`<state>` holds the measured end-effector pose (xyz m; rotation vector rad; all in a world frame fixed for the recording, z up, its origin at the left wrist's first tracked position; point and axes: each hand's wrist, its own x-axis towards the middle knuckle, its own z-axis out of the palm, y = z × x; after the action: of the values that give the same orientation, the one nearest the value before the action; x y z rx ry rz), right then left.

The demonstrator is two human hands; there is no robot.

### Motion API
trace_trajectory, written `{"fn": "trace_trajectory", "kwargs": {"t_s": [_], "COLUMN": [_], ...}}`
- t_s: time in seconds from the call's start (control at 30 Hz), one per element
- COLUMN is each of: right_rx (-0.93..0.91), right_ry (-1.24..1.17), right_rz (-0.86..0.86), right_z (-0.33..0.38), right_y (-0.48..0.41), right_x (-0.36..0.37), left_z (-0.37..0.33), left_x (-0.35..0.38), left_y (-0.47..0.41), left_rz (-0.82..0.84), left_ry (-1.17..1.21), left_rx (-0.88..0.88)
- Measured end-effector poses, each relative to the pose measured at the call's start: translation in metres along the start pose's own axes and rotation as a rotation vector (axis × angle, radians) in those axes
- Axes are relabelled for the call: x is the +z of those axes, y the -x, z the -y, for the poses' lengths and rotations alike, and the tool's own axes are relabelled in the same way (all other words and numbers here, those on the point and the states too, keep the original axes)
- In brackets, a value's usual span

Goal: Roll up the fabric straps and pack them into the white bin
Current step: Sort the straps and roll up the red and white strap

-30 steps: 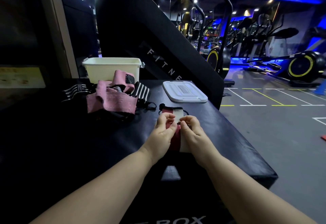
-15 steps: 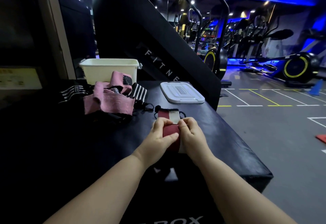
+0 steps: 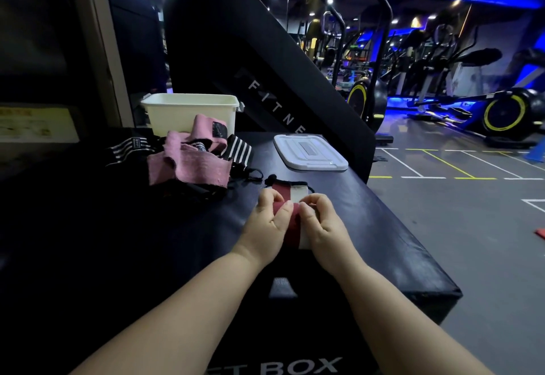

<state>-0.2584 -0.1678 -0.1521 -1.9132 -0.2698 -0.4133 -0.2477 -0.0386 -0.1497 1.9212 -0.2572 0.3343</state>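
A black padded box [image 3: 374,227] served as the work surface. At its far left edge stood the white bin [image 3: 191,110], and just in front of it lay a loose heap of pink straps [image 3: 188,168] and black-and-white striped straps [image 3: 239,150]. The bin's lid [image 3: 309,153] rested flat to the right. Near the middle lay the red-and-white strap [image 3: 290,191], its near end pinched between the curled fingers of the left hand [image 3: 265,227] and the right hand [image 3: 323,224], which were set close together.

Heaped pink and striped fabric straps [image 3: 188,168] are crowding in front of the white plastic bin [image 3: 188,109], centre left; black padded top [image 3: 368,227] is lying bare beside the flat white lid [image 3: 309,153].
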Motion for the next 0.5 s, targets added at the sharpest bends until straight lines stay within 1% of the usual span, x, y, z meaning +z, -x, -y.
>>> {"fn": "trace_trajectory", "kwargs": {"t_s": [0.1,0.17,0.23,0.37,0.43,0.5], "right_rx": [-0.001,0.031,0.057,0.037,0.008,-0.015], "right_ry": [0.011,-0.038,-0.085,-0.165,-0.145,-0.092], "right_rz": [-0.027,-0.023,-0.009,0.042,0.072,0.062], "right_z": [-0.0002,0.0009,0.0009,0.0012,0.0043,0.0058], "right_y": [-0.0007,-0.0023,-0.0029,0.0029,0.0060,0.0065], "right_x": [0.0001,-0.0011,-0.0013,-0.0032,-0.0035,-0.0022], "left_z": [0.0012,0.0016,0.0028,0.0028,0.0018,0.0002], "left_x": [-0.0036,-0.0059,-0.0064,-0.0052,-0.0051,-0.0051], "left_y": [0.0016,0.0035,0.0033,0.0002,-0.0018,-0.0034], "left_rz": [0.079,0.142,0.165,0.078,0.035,0.008], "left_ry": [0.041,0.086,0.089,0.108,0.128,0.155], "left_rx": [-0.007,0.014,0.027,-0.028,-0.071,-0.084]}}
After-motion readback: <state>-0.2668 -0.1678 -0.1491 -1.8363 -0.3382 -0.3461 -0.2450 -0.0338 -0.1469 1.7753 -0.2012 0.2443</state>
